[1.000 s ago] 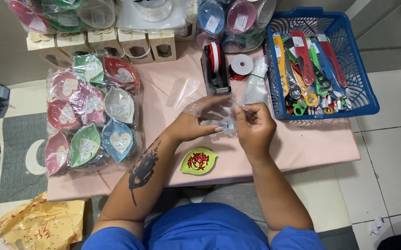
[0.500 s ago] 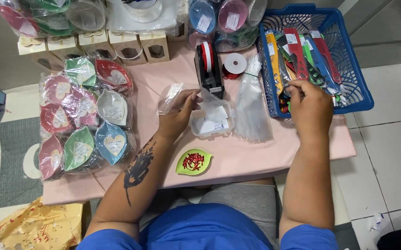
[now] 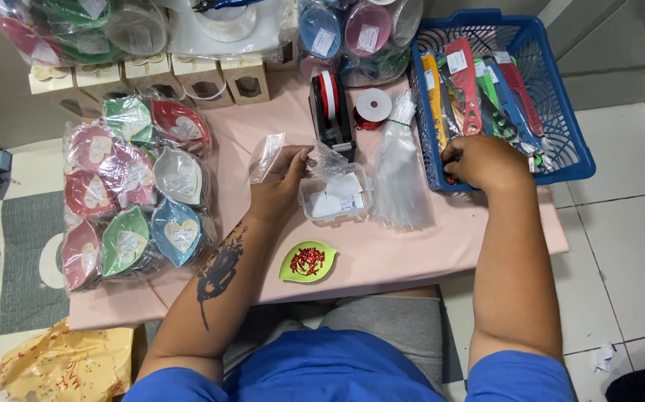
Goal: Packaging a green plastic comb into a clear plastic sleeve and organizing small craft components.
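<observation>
Fingers (image 3: 298, 160) of the left hand (image 3: 281, 186) pinched on a small clear plastic bag (image 3: 266, 158), held just above the pink table (image 3: 382, 246), directly over a clear plastic box (image 3: 335, 198). Far left, heaped leaf-shaped dishes (image 3: 132, 190) sealed in clear wrap, red, pink, green, blue and white, each bearing a white heart-shaped label. Below the box, a green leaf dish (image 3: 307, 262) with small red pieces, too small to identify. Right of the box, a loose stack of clear bags (image 3: 403, 175). Further right, right hand (image 3: 480, 161) curled over the near rim of a blue basket (image 3: 560, 119) of coloured combs; fingertips hidden inside, grip impossible to tell.
</observation>
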